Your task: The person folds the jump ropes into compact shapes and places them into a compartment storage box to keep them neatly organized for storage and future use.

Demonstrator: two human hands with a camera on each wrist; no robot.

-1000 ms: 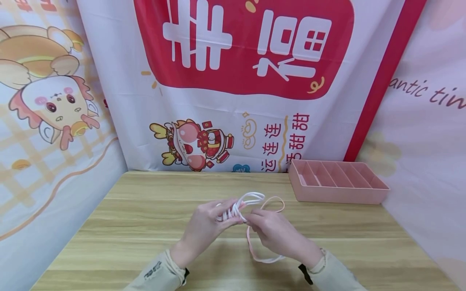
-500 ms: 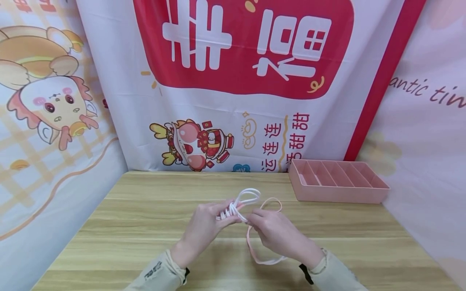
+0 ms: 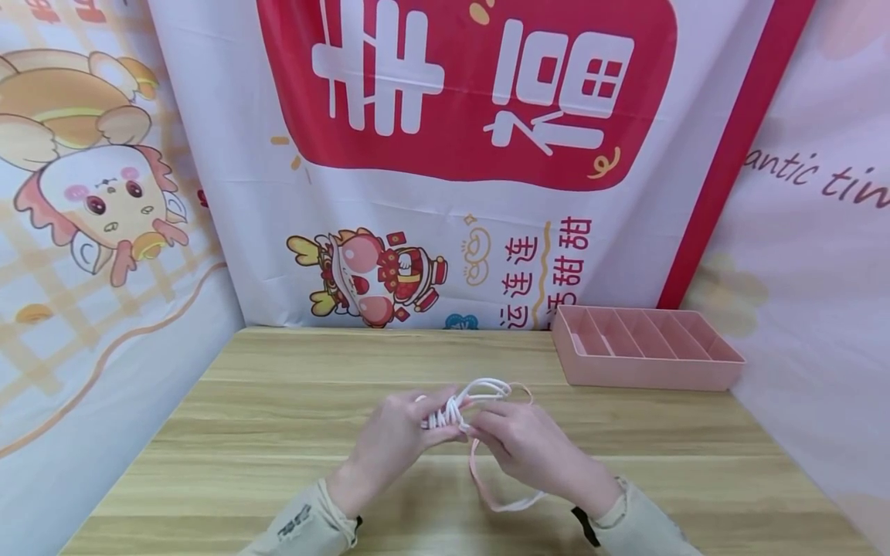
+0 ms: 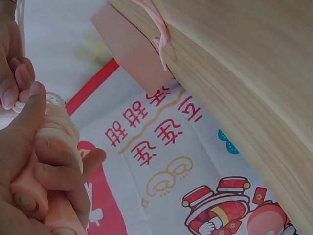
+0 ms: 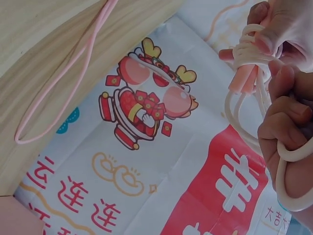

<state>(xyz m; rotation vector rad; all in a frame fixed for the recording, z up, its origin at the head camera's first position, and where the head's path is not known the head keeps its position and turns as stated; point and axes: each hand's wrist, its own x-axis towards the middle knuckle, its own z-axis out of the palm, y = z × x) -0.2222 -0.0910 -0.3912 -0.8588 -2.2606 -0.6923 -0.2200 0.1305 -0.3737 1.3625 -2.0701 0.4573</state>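
Note:
A jump rope's pink handles (image 4: 30, 188) lie side by side in my left hand (image 3: 389, 442), which grips them. White cord (image 3: 445, 415) is wound round the handles in several turns, clear in the right wrist view as coils (image 5: 249, 53). Beyond the coils, white loops (image 3: 487, 384) stick out past the handle ends. Close beside them, my right hand (image 3: 531, 449) pinches the white cord near the coils. In the right wrist view, a loop of cord (image 5: 288, 198) passes round that hand's fingers. A pinkish length (image 3: 480, 479) hangs below the right hand.
A pink divided box (image 3: 650, 371) stands at the back right of the wooden table (image 3: 292, 409), its visible compartments side by side. Printed cloth (image 3: 487, 201) hangs behind the table and along both sides.
The wound bundle and my left hand have shifted slightly right and down. The white loops now sit lower, close to my right hand, and less of the pink loop shows behind it.

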